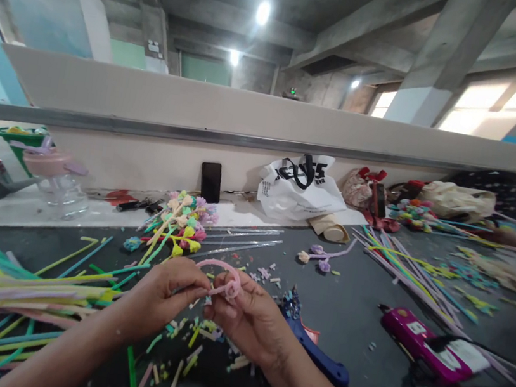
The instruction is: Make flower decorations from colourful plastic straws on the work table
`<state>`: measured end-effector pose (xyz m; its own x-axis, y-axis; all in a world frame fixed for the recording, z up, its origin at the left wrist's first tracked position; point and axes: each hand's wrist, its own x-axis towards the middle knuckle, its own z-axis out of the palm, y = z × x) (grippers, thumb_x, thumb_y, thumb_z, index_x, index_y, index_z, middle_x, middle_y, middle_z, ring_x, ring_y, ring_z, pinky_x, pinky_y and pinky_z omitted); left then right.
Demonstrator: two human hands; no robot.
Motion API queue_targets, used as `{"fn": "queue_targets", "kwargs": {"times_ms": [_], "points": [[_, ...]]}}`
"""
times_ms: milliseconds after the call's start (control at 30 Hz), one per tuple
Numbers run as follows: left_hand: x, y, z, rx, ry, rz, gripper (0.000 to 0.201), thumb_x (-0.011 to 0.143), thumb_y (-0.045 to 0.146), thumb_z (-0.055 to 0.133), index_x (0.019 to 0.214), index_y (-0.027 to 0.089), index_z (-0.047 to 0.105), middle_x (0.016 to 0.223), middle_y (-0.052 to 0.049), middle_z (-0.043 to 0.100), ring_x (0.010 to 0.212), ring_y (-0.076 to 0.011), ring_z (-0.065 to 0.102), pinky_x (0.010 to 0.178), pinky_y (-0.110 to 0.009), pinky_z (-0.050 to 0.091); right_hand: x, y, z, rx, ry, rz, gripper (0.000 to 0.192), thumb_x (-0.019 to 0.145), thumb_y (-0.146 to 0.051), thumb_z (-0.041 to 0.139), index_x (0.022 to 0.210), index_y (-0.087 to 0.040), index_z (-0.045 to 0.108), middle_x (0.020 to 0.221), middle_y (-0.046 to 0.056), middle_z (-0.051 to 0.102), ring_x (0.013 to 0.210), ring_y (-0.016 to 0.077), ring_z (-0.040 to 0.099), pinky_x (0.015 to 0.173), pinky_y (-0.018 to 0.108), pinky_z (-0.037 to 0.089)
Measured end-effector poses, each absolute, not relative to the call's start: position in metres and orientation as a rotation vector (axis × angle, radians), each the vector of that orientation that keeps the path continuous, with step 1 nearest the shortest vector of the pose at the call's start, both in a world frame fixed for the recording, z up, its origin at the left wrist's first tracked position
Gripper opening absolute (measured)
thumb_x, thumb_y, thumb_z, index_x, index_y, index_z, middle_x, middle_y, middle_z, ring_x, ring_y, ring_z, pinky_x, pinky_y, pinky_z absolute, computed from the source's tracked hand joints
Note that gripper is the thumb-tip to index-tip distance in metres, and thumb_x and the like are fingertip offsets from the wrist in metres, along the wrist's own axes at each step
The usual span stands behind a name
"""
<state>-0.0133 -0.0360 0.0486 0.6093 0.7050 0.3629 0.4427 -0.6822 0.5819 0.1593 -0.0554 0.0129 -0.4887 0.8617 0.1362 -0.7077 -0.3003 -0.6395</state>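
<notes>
- Concrete beams and ceiling lights hang over a long pale partition wall, with a dark grey surface in front of it.
- Both hands meet near the middle of the surface: the left hand and the right hand are close together, fingertips pinched on a pink pipe cleaner.
- The pink pipe cleaner is fuzzy and thin; one part arches up in a loop above the fingers, and its end is rolled into a small spiral at the right hand's fingertips.
- It is held just above the surface, over a scatter of cut scraps in green, yellow and pink.
- A blue glue gun lies just to the right of the right wrist, partly hidden by it.
- Further right lies a magenta device with a black cable.
- At the left edge is a loose pile of long stems in yellow, pink and blue-green.
- Beyond the hands stands a bunch of finished flowers in mixed pastel colours, with clear rods beside it.
- Against the wall lean a black phone and a white plastic bag.
- More coloured stems fan out at the right, well apart from the hands.
</notes>
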Motion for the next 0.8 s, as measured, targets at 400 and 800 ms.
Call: {"fn": "queue_targets", "kwargs": {"times_ms": [400, 800], "points": [[-0.023, -0.030, 0.048, 2.353, 0.776, 0.870, 0.012, 0.082, 0.020, 0.048, 0.080, 0.017, 0.059, 0.083, -0.004, 0.060, 0.083, -0.0145, 0.054, 0.078, -0.027, 0.041, 0.164, -0.050, 0.010, -0.310, -0.801, 1.995, 0.013, 0.068, -0.019, 0.067, 0.077, -0.012, 0.061, 0.068, -0.003, 0.047, 0.054, 0.0058, 0.037, 0.072, 0.032, 0.041], [-0.007, -0.046, 0.045, 2.235, 0.778, 1.062, 0.007, 0.077, 0.020, 0.056, 0.077, 0.016, 0.062, 0.077, -0.003, 0.061, 0.075, -0.0126, 0.054, 0.071, -0.024, 0.042, 0.151, -0.056, 0.008, -0.452, -0.977, 1.815, 0.005, 0.070, -0.015, 0.065, 0.074, -0.012, 0.066, 0.072, 0.001, 0.059, 0.069, 0.0102, 0.049, 0.071, 0.024, 0.035]]}}
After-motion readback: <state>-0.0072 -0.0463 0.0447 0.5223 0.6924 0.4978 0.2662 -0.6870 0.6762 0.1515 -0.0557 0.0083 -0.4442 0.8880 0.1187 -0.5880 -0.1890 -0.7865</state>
